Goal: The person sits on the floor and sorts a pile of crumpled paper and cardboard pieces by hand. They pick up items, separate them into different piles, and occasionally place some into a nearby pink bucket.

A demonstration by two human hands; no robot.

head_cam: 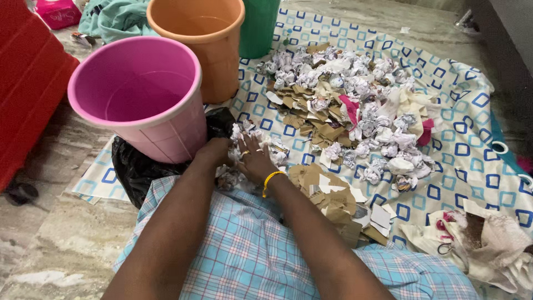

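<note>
My left hand [214,151] and my right hand [254,158] meet over a small heap of crumpled paper balls [236,166] just in front of the pink bucket [145,97]. Both hands press on the balls with fingers curled around them. A yellow band circles my right wrist. The balls under my palms are partly hidden. Torn cardboard pieces [333,203] lie right of my right forearm.
An orange bucket [202,44] and a green bucket [260,25] stand behind the pink one. A big pile of paper balls and cardboard [355,105] covers the patterned sheet [466,144]. A black plastic bag [136,172] lies at left, cloth scraps [488,244] at right.
</note>
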